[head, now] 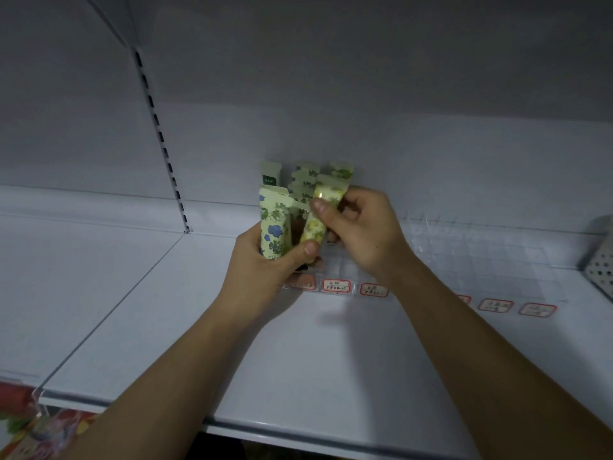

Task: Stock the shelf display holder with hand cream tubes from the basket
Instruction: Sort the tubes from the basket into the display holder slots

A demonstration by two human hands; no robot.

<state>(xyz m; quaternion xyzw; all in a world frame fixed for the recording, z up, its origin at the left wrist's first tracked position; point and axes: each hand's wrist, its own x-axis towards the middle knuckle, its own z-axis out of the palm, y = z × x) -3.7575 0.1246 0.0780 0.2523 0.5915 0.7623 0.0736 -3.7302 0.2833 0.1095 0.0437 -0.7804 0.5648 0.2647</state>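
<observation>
Landmark: clear display holder point(481, 260), a grid of compartments on the white shelf point(315, 360), w/ red-edged price labels point(335, 286) along its front edge.
L hand point(265, 263): clenched round a bunch of hand cream tubes, held upright just above holder's left front corner; thumb pressed across their lower ends.
Blue-flower tube point(273, 227): leftmost of the bunch, crimped end up, in L hand's grip.
Yellow-flower tube point(323, 210): tilted, upper part pinched betw. R thumb & fingers, lower end under L thumb.
R hand point(361, 227): over holder's left part, grasping yellow-flower tube near its top.
Stocked tubes point(306, 179): 3 crimped tops show behind the hands, at holder's rear left; which compartments, can't tell.
Rest of holder: clear cells, right of the hands.
Perforated metal thing point(600, 257): right of holder, at frame edge.
Basket: not seen.
</observation>
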